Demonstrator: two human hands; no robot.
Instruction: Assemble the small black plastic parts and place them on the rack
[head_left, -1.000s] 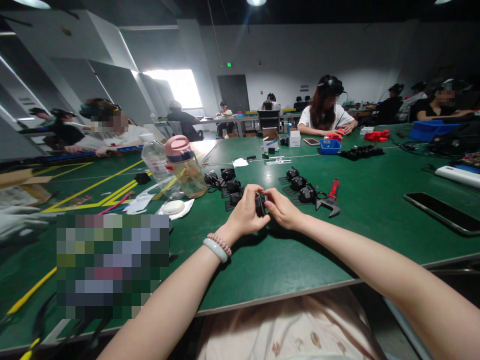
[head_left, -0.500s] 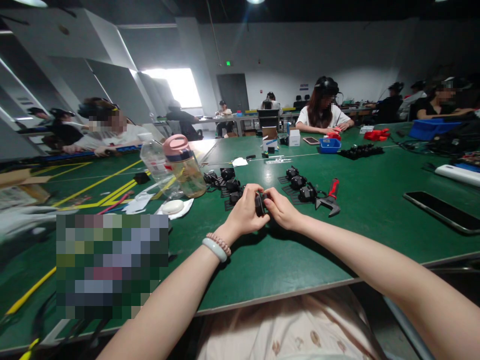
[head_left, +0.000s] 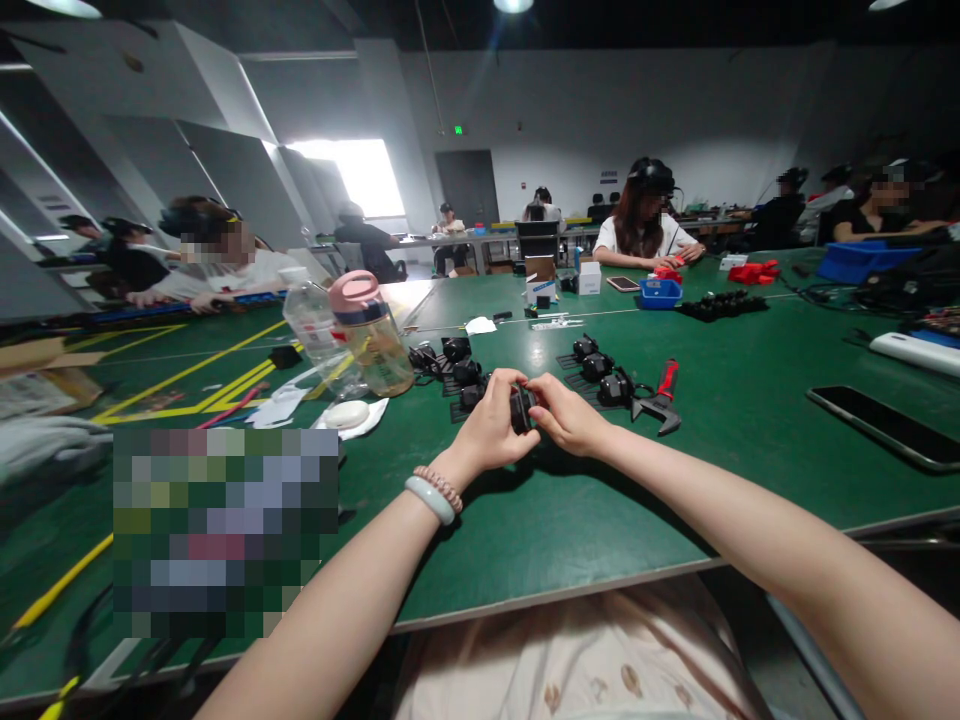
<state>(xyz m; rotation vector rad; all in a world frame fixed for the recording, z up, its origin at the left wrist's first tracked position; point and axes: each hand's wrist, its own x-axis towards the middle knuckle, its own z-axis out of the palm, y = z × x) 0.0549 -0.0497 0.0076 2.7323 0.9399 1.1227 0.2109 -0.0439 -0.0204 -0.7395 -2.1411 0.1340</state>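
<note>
Between my two hands is a small black rounded part (head_left: pixel 523 411), its far side hidden by my fingers. My left hand (head_left: pixel 491 420) wraps round it, thumb below and fingers over the top. From the other side my right hand (head_left: pixel 568 415) pinches it with thumb and fingertips. Just beyond my left hand lie several similar black parts (head_left: pixel 466 373) on a dark slatted piece. A second group of black parts (head_left: pixel 597 366) rests past my right hand. To their right lies an adjustable wrench (head_left: pixel 660 400) with a red and black handle.
A pink-lidded bottle (head_left: pixel 371 335) and a clear plastic bottle (head_left: pixel 319 330) stand at left. A phone (head_left: pixel 889 427) lies at right. Farther back are small boxes (head_left: pixel 589 277), a blue tray (head_left: pixel 660 293) and red parts (head_left: pixel 754 272). Co-workers sit around the green table (head_left: pixel 555 550).
My right hand's fingers have shifted slightly on the black part, showing more of it. My left hand keeps its hold. The view has moved very little.
</note>
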